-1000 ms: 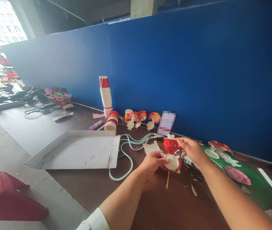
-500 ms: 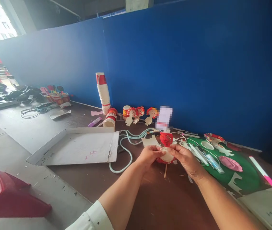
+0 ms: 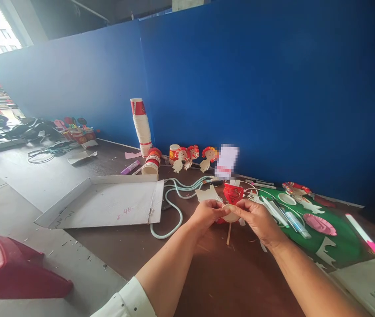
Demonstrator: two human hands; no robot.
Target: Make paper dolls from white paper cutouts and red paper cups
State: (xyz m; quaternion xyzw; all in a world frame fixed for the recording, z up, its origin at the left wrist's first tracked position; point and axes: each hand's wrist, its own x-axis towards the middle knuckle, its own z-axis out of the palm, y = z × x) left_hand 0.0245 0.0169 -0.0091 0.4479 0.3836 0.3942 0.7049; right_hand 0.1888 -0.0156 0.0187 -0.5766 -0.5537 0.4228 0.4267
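My left hand point(image 3: 207, 214) and my right hand point(image 3: 260, 219) meet over the brown table, both closed on a cut paper-cup craft. Its pale round disc point(image 3: 231, 215) lies between my thumbs and fingertips. A red printed flap point(image 3: 233, 193) stands up behind the fingers, and a thin wooden stick point(image 3: 228, 234) points down below the disc. My fingers cover much of the craft's edge. Just left of it lies a cream paper scrap point(image 3: 209, 193). Farther back, several cut-cup figures with red frills point(image 3: 209, 159) lean by the wall.
A shallow white box lid point(image 3: 108, 202) lies at left, with pale cables point(image 3: 177, 207) beside it. Stacked paper cups point(image 3: 142, 127) rise near the blue partition point(image 3: 256, 88). At right, a green mat point(image 3: 342, 242) bears markers, scraps and a pink fluted piece point(image 3: 320, 224). A red stool point(image 3: 15, 268) stands lower left.
The red flap has turned and shows wider, slightly to the right. Less of the red edge shows beneath the disc. Both hands keep their grip in almost the same place.
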